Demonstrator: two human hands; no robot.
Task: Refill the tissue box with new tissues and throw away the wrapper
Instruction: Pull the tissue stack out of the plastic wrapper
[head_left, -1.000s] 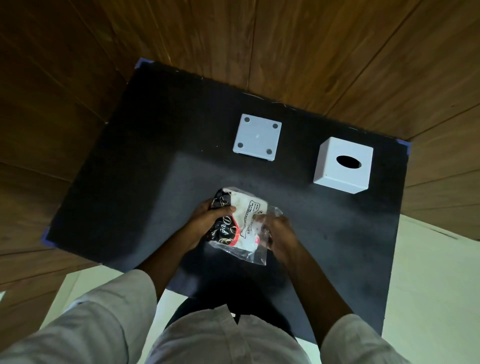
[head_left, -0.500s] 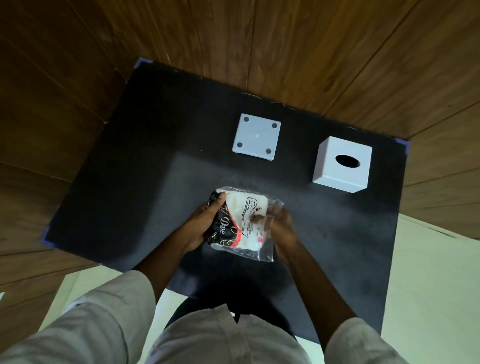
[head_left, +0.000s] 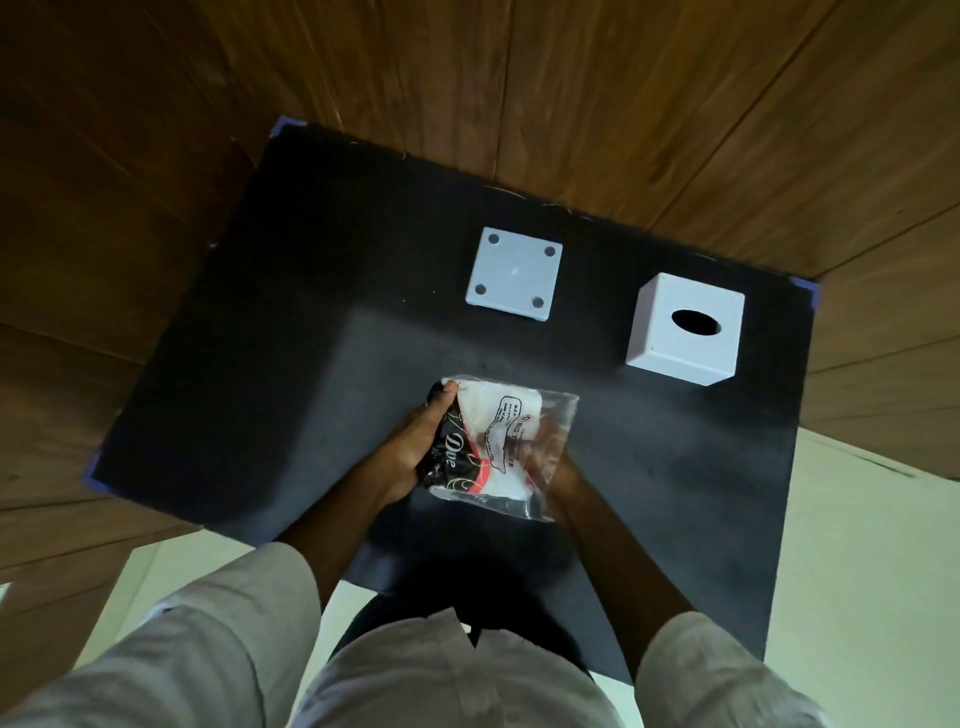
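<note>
A pack of white tissues in a clear, black and red plastic wrapper (head_left: 493, 441) is held just above the black table (head_left: 270, 332), near its front edge. My left hand (head_left: 410, 447) grips the pack's left side, thumb over its far corner. My right hand (head_left: 558, 467) holds the right side and is partly hidden behind the clear plastic. The white cube-shaped tissue box cover (head_left: 685, 330), with an oval slot on top, stands at the back right. Its flat white base plate (head_left: 514, 273) with four round pads lies apart at the back centre.
The black table stands against wooden wall panels (head_left: 571, 93). Pale floor (head_left: 862, 545) shows at the right and below the table's front edge. My light sleeves and shirt fill the bottom of the view.
The pack has turned slightly in my hands and its clear plastic end now spreads out more to the right. My left thumb has slid up to the pack's far corner.
</note>
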